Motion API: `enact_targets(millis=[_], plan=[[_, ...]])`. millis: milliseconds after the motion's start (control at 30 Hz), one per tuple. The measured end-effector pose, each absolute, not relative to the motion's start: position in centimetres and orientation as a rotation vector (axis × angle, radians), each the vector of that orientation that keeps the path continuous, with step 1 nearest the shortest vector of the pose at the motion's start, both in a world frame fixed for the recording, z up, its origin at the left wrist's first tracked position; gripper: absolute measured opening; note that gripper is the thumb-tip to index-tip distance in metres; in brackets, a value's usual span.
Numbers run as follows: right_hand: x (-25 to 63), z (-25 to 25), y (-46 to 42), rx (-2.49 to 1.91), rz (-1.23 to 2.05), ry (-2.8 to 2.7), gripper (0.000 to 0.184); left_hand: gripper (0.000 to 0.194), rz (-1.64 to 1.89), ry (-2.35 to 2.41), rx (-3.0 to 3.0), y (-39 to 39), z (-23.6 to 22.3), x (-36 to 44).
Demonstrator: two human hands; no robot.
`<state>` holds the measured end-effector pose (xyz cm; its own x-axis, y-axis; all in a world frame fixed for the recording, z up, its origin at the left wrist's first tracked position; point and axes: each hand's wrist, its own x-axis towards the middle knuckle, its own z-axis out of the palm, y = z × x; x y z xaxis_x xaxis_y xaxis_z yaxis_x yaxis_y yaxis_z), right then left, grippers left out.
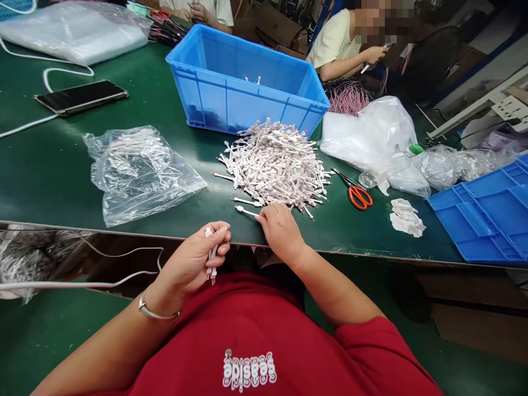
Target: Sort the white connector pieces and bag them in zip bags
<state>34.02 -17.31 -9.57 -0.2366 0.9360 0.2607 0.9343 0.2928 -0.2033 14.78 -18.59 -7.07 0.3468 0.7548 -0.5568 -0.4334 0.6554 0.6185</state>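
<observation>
Several short white cables with connector ends (212, 258) are gripped in my left hand (198, 250), in front of the table's near edge. At that edge, my right hand (280, 228) pinches one more white cable (246, 211) by its end, its connector pointing left. Just beyond my right hand lies a large heap of the same short white cables (276, 165). To the left is a clear plastic bag (140, 176) with white cables inside it.
A blue bin (256, 104) stands behind the heap. Red-handled scissors (358, 197), crumpled white tissue (406, 217) and another blue bin (487, 209) are on the right. A phone (82, 96) lies at left. Two people work across the table.
</observation>
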Motion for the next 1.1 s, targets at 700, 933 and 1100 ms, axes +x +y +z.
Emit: enact_targets(millis=[700, 933, 1100], plan=[[36.1, -8.3, -20.7, -1.503, 0.72, -1.661, 0.02, 0.026, 0.732, 0.805, 0.455, -18.5, -7.9, 15.6], [34.3, -8.9, -15.6, -1.853, 0.131, -2.165, 0.02, 0.015, 0.738, 0.817, 0.389, -18.6, -7.7, 16.0], [33.8, -9.1, -14.6, -1.895, 0.107, -2.195, 0.016, 0.011, 0.758, 0.824, 0.346, -18.6, -7.7, 15.7]])
